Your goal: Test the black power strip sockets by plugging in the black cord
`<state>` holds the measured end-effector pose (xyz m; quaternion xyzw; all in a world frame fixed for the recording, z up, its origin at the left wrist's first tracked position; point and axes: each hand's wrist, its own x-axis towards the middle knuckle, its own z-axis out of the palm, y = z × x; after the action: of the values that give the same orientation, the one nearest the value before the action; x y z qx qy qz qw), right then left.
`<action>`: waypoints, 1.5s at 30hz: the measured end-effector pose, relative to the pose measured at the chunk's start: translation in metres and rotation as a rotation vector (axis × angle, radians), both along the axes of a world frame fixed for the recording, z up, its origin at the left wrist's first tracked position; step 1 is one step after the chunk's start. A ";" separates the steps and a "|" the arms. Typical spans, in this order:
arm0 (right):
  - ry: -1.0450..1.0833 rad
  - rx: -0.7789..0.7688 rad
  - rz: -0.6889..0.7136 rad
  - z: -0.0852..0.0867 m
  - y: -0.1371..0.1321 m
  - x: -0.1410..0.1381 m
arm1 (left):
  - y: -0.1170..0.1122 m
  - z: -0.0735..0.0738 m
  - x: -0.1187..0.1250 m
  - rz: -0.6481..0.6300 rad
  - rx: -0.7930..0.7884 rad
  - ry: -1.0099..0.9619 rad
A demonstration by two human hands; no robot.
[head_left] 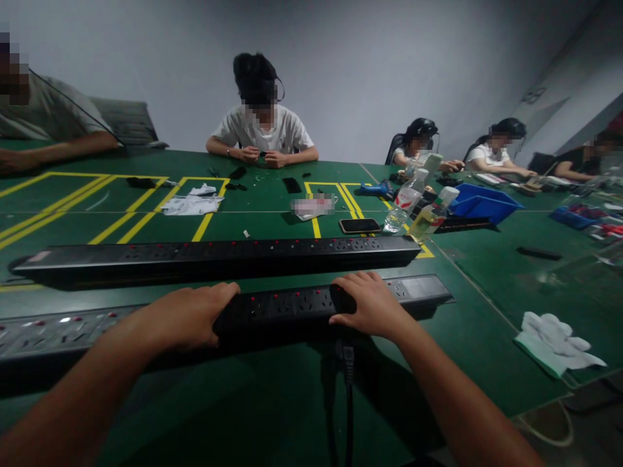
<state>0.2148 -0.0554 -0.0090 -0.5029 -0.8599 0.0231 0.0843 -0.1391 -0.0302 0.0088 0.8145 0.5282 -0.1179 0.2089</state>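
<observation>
A long black power strip (292, 306) with rows of sockets and small red switches lies across the table in front of me. My left hand (189, 318) grips it left of its middle, fingers over the far edge. Farther right, my right hand (367, 303) is wrapped round the same strip, its thumb on the near side. Behind it and roughly parallel lies a second long power strip (228, 256), touched by neither hand. A black cable with a plug (348, 363) hangs below my right hand; its upper end is partly hidden in shadow.
On the green table (487, 279) are a white glove (555, 344), a phone (360, 226), a water bottle (403, 201), a bottle of yellow liquid (432, 215) and a blue bin (487, 202). White gloves (193, 202) lie beyond the strips. Several people sit around the table.
</observation>
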 end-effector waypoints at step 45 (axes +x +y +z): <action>0.448 -0.387 -0.332 -0.022 -0.104 -0.033 | 0.001 -0.017 0.033 -0.091 0.097 -0.130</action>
<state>0.1815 -0.1589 -0.0312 -0.6251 -0.7062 0.2816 0.1767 -0.1064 -0.0292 -0.0080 0.8528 0.4811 -0.0484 0.1975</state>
